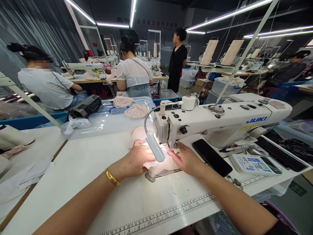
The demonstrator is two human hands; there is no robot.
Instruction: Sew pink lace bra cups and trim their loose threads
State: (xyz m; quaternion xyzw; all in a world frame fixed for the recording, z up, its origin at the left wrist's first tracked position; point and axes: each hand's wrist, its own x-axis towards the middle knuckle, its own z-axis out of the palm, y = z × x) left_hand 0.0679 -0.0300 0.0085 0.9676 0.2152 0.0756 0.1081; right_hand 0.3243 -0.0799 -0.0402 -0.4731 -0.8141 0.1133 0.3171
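Note:
My left hand [137,158], with a gold bangle on the wrist, lies flat on a pale pink fabric piece [140,133] at the needle of a white JUKI sewing machine [220,122]. My right hand [187,160] rests on the same fabric just right of the needle, fingertips pinching its edge beside a small label. The machine's gooseneck lamp [156,147] shines on the fabric and hides part of it between my hands.
A black phone [211,157] lies right of my right hand, with a printed card [251,163] and scissors [233,181] beyond. Pink lace pieces [135,111] sit on a clear plastic sheet behind. A ruler strip [161,215] edges the table. Several people work at machines farther back.

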